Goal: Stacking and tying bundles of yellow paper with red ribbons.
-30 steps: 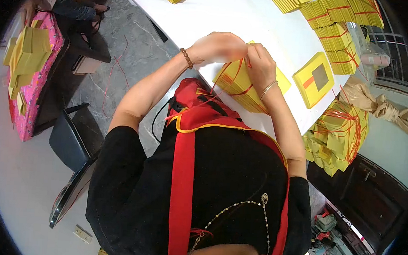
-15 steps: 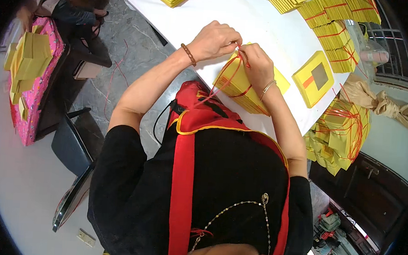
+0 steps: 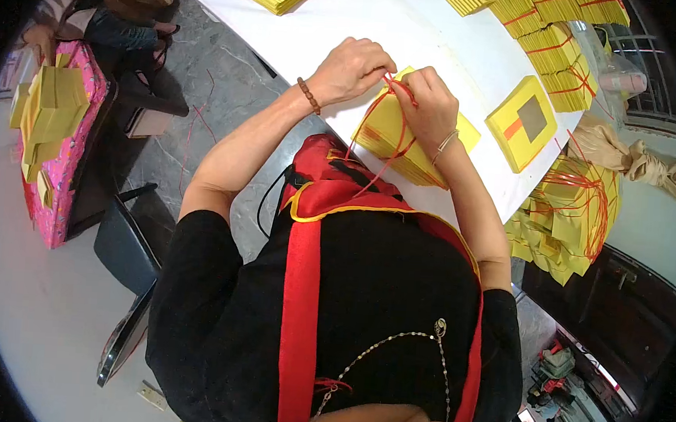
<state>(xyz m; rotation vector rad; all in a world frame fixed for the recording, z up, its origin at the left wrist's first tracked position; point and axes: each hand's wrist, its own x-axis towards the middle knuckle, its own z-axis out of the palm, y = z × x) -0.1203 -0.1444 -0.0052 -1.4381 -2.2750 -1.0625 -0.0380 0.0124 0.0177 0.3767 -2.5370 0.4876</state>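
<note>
A stack of yellow paper pieces [image 3: 375,130] lies at the near edge of the white table, with red string [image 3: 393,87] at its top. My left hand [image 3: 357,67] is closed in a pinch on the string, just off the stack's far left corner. Resting against the top of the stack, my right hand [image 3: 430,104] pinches the same string with bent fingers. Between the two hands the string bunches up in loops, and a loose end trails down over the stack toward my red apron [image 3: 340,182]. The fingertips partly hide the crossing of the string.
A flat yellow stack with a grey square [image 3: 520,123] lies to the right on the white table [image 3: 411,30]. Tied yellow bundles [image 3: 558,58] fill the far right; more, with red strings [image 3: 570,213], sit beside the table. A black chair [image 3: 129,237] and a pink-covered table [image 3: 63,210] stand left, near another person.
My left hand has drawn slightly left, so the hands are a little farther apart. The loose string has swung from the stack's left side to across its front.
</note>
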